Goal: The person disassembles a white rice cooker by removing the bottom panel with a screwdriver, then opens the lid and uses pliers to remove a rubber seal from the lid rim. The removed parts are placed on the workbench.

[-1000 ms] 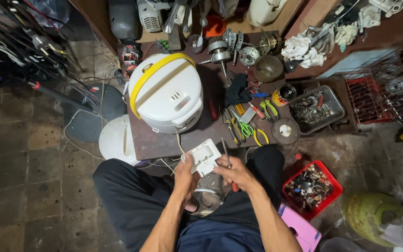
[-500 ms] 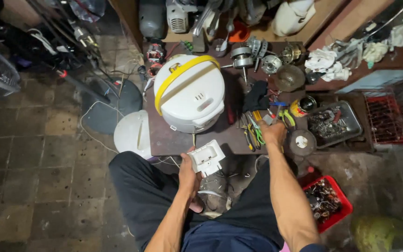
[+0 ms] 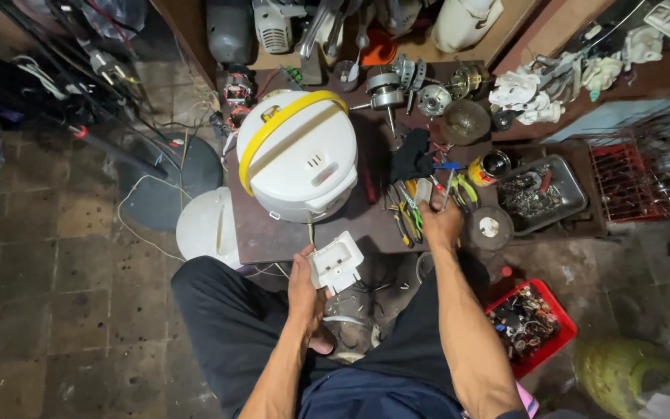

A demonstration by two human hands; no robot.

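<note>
A small round tin can [image 3: 492, 166] with a yellow label stands on the worktop [image 3: 273, 233], just beyond and right of the right hand [image 3: 440, 223]. No signs or screens show.

Bare table [image 3: 273, 233] shows lower centre below the cooker [image 3: 300, 155]; pliers [image 3: 405, 209], tin [image 3: 490, 167] and tray [image 3: 544, 190] crowd the right.

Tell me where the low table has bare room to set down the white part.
Bare wood shows on the table below the rice cooker, near the white part in the left hand. It is crowded around the right hand among the pliers.
</note>
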